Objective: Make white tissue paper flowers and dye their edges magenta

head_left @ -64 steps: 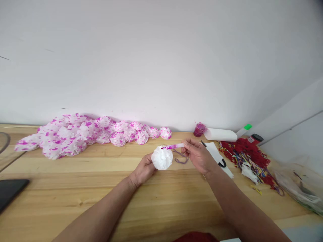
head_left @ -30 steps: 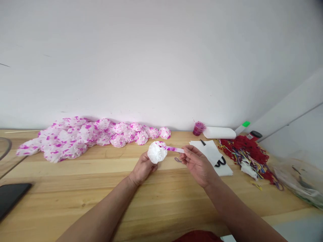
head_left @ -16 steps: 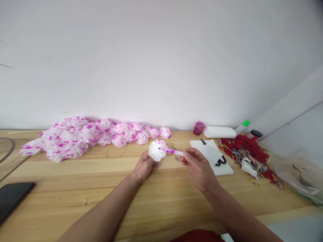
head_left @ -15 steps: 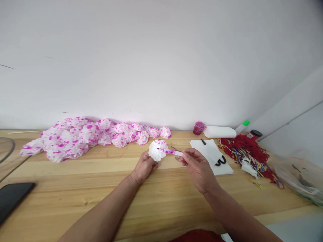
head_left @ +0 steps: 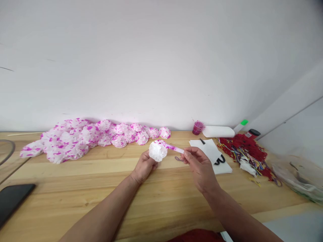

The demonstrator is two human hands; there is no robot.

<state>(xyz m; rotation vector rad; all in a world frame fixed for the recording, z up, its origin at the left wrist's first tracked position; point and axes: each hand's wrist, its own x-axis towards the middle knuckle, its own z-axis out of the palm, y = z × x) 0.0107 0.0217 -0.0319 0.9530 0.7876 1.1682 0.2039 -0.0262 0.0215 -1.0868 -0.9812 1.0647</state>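
Fingers (head_left: 187, 155) of my right hand (head_left: 200, 168) pinch a pink-stained white strip (head_left: 174, 148), dabbing the white tissue-paper flower (head_left: 157, 152) my left hand (head_left: 143, 167) clasps; touch lightly.

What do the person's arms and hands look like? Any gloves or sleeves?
Both forearms are bare; no sleeves show. The left hand and right hand wear no gloves, rings, watch or bracelets that I can see. Dark red clothing peeks in below.

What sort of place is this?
Probably a craft bench: wooden table against a wall, dyed paper flowers lined up, a cup of pink dye; the left hand holds a white flower, the right hand a pink-stained strip.
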